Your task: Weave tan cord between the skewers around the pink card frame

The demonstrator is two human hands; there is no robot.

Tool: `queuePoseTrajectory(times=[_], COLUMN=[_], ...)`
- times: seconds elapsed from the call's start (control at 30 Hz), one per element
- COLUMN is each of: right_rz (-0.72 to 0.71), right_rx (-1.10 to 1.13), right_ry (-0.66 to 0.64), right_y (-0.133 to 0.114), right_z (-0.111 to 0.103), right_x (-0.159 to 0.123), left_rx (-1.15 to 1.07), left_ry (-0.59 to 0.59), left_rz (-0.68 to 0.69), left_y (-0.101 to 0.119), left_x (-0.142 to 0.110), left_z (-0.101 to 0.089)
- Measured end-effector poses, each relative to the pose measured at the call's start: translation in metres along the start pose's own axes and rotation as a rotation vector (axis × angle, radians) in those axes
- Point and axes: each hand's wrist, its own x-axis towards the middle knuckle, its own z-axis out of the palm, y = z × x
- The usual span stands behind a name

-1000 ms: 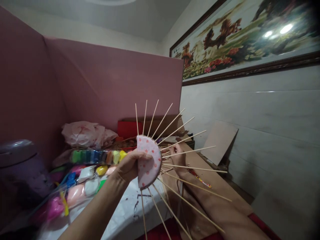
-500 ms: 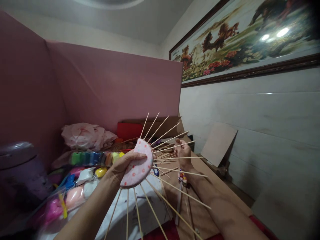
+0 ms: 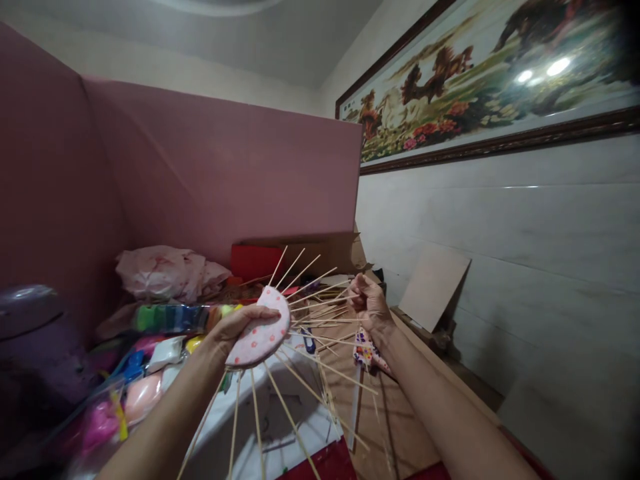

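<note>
Half-disc (image 3: pixel 260 333), pale pink with red dots, sits out in front of me above the desk (image 3: pixel 410 433), gripped in my left hand (image 3: pixel 237 327): thumb pressed flat on the dotted face, the other fingers out of sight behind it. The straight edge is toward my palm, and thin wooden sticks (image 3: pixel 257 420) fan out all round the curved edge, some pointing up and away, some down toward me.

My right hand (image 3: pixel 371 310) is raised just beside the tips of the sticks on that side, fingers curled in; I can't tell whether anything is pinched there, or whether a stick is touched. A flower-coloured patterned piece (image 3: pixel 363 350) lies below that wrist, near a pale flat strip (image 3: pixel 356 413).

More loose sticks (image 3: pixel 334 313) are strewn over the brown desk, with a small blue object (image 3: pixel 310 343) near them. Under the half-disc spreads a white sheet (image 3: pixel 315 433) with dark marks. To my left are plastic-wrapped soft packets (image 3: pixel 145 395) and a row of coloured blocks (image 3: pixel 170 319); behind them, a crumpled pinkish bag (image 3: pixel 173 273) and a red flat piece (image 3: pixel 257 261).
</note>
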Motion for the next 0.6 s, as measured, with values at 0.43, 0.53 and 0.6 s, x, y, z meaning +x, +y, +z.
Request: queuePoseTrajectory(times=[0.43, 0.53, 0.6], right_rz=[-0.075, -0.053, -0.051], right_rx=[-0.173, -0.229, -0.281], right_ry=[0.12, 0.098, 0.082], right_y=[0.004, 0.01, 0.015], right_z=[-0.013, -0.012, -0.006], right_x=[0.01, 0.009, 0.005], left_rx=[0.026, -0.016, -0.037], left_ry=[-0.113, -0.181, -0.178], left_rz=[-0.019, 0.073, 0.108], left_y=[-0.004, -0.007, -0.011], left_x=[0.001, -0.004, -0.008], left_z=[-0.006, 0.003, 0.014])
